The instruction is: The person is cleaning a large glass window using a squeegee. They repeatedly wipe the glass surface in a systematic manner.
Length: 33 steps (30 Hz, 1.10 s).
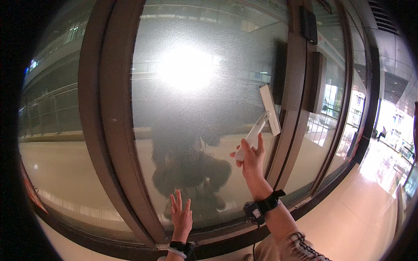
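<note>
A tall glass door pane [202,114] in a brown metal frame stands before me, and its surface looks misted with fine droplets around a bright glare. My right hand [253,155] grips the white handle of a window squeegee [270,109]. The squeegee's long white head lies tilted against the right part of the pane, close to the frame. Low at the pane's bottom is my left hand [181,217], its fingers apart and holding nothing. Whether its fingertips touch the glass, I cannot tell. Both wrists wear black straps; a small device hangs at the right one.
Brown frame posts [120,124] run up left of the pane. Right of it, a boxy brown door handle [317,83] and a black fitting [308,24] stick out. A dark sill borders the pale tiled floor [346,208]. Far right, a person [382,133] sits near bright windows.
</note>
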Motion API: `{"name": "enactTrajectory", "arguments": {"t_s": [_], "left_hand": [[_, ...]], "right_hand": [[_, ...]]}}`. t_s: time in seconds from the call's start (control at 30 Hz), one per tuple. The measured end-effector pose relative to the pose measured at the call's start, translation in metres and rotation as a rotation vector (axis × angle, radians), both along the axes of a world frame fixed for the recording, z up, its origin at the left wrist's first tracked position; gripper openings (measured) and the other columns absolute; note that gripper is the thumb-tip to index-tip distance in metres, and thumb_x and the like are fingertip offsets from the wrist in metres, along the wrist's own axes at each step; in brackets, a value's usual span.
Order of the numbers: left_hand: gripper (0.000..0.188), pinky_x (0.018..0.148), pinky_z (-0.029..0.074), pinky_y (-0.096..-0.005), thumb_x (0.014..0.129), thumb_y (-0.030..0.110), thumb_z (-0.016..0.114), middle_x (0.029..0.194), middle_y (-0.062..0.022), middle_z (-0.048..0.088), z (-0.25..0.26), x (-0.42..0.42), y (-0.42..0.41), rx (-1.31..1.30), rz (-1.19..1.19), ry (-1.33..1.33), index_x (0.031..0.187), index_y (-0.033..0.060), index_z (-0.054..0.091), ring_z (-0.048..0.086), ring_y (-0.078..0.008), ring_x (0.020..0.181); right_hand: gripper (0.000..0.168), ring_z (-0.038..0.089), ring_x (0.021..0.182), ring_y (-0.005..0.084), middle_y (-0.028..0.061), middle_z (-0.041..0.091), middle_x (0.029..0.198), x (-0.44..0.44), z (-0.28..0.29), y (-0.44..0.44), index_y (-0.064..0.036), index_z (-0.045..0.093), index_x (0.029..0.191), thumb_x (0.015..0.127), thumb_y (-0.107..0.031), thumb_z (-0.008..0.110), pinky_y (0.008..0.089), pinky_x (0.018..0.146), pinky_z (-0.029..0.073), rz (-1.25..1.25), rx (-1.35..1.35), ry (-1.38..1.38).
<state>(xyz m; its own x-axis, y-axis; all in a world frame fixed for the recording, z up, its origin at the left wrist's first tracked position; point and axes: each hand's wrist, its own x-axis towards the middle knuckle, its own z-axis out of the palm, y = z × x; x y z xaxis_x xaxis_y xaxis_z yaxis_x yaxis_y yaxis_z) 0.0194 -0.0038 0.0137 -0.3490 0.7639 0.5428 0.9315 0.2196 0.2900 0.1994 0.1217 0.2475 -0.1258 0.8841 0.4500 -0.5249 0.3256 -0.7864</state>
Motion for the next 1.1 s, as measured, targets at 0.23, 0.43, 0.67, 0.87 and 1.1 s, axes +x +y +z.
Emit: {"name": "enactTrajectory", "arguments": {"t_s": [0.23, 0.43, 0.67, 0.87, 1.1], "left_hand": [[0.05, 0.099, 0.038, -0.0572, 0.078, 0.01, 0.073, 0.158, -0.0105, 0.006, 0.003, 0.003, 0.011, 0.145, -0.068, -0.036, 0.126, 0.0106, 0.057, 0.011, -0.0406, 0.142], [0.049, 0.1, 0.037, -0.0582, 0.079, 0.011, 0.072, 0.157, -0.0111, 0.007, 0.008, 0.0, 0.003, 0.133, -0.039, -0.046, 0.126, 0.0107, 0.057, 0.011, -0.0386, 0.143], [0.051, 0.099, 0.037, -0.057, 0.08, 0.01, 0.072, 0.158, -0.0116, 0.005, 0.004, 0.002, 0.002, 0.075, -0.049, -0.009, 0.127, 0.0109, 0.055, 0.009, -0.0374, 0.143], [0.053, 0.1, 0.034, -0.0587, 0.081, 0.011, 0.071, 0.158, -0.0117, 0.006, 0.001, 0.0, 0.004, 0.046, -0.015, -0.029, 0.13, 0.0138, 0.053, 0.009, -0.0383, 0.144], [0.047, 0.101, 0.03, -0.0629, 0.087, 0.024, 0.065, 0.157, -0.012, 0.012, 0.001, 0.003, 0.013, 0.264, -0.153, -0.113, 0.132, 0.0221, 0.052, 0.011, -0.0393, 0.143]], "right_hand": [[0.082, 0.064, 0.073, 0.0244, 0.0118, 0.053, 0.102, -0.077, -0.121, -0.065, -0.025, -0.009, 0.149, 0.094, -0.004, 0.049, 0.0327, 0.042, 0.048, 0.035, 0.099, -0.175], [0.078, 0.064, 0.073, 0.0274, 0.0124, 0.055, 0.097, -0.061, -0.121, -0.092, -0.028, -0.003, 0.149, 0.096, -0.012, 0.052, 0.0377, 0.048, 0.049, 0.311, -0.159, -0.033], [0.074, 0.064, 0.079, 0.028, 0.014, 0.05, 0.098, 0.008, -0.043, 0.013, -0.023, -0.003, 0.145, 0.095, -0.018, 0.052, 0.0316, 0.044, 0.047, 0.188, -0.148, 0.22], [0.071, 0.06, 0.094, 0.0304, 0.0123, 0.048, 0.104, -0.035, -0.072, -0.045, -0.02, 0.001, 0.146, 0.096, -0.012, 0.051, 0.0424, 0.069, 0.051, 0.372, -0.305, 0.232], [0.086, 0.057, 0.098, 0.0259, 0.0122, 0.052, 0.107, -0.084, -0.173, -0.123, -0.031, 0.0, 0.148, 0.091, -0.004, 0.058, 0.0425, 0.071, 0.054, 0.385, -0.284, 0.124]]}}
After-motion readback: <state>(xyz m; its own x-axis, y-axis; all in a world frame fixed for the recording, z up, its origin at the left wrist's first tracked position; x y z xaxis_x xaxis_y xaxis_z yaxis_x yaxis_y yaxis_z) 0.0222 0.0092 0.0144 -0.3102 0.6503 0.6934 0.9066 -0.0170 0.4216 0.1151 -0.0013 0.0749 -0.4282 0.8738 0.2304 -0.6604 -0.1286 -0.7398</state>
